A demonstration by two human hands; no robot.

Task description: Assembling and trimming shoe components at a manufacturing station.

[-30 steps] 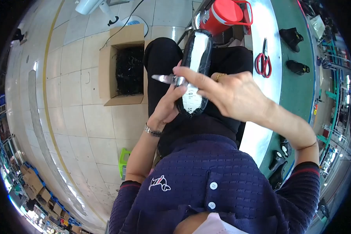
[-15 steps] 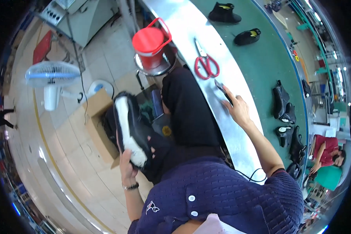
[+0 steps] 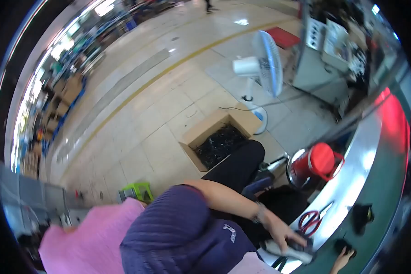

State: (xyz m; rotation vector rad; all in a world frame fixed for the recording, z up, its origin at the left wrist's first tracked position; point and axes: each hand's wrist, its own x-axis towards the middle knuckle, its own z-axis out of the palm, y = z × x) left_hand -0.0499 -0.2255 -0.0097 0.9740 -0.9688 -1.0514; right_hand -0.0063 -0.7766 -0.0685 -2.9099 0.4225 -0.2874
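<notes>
My left hand (image 3: 282, 234), with a bracelet or watch at its wrist, is closed over a black shoe with a pale sole (image 3: 290, 251) at the metal bench edge; the fingers are slightly blurred. At the lower right, my right hand (image 3: 344, 260) reaches over the green surface and has its fingers on another black shoe (image 3: 344, 247). Red-handled scissors (image 3: 310, 222) lie on the metal strip just beyond my left hand. A slim dark thing (image 3: 280, 263) shows below the pale-soled shoe; its kind I cannot make out.
A further black shoe (image 3: 362, 218) stands on the green surface (image 3: 383, 192). A red lidded jug (image 3: 318, 160) sits on a round stool beside the metal strip (image 3: 358, 169). An open carton (image 3: 203, 139) with black scraps and a fan (image 3: 265, 64) stand on the floor. A person in pink (image 3: 96, 237) is close at left.
My view has swung left. The pale-soled shoe went from over my lap to the bench edge in my left hand. My right hand left the slim tool and moved to a shoe on the green surface.
</notes>
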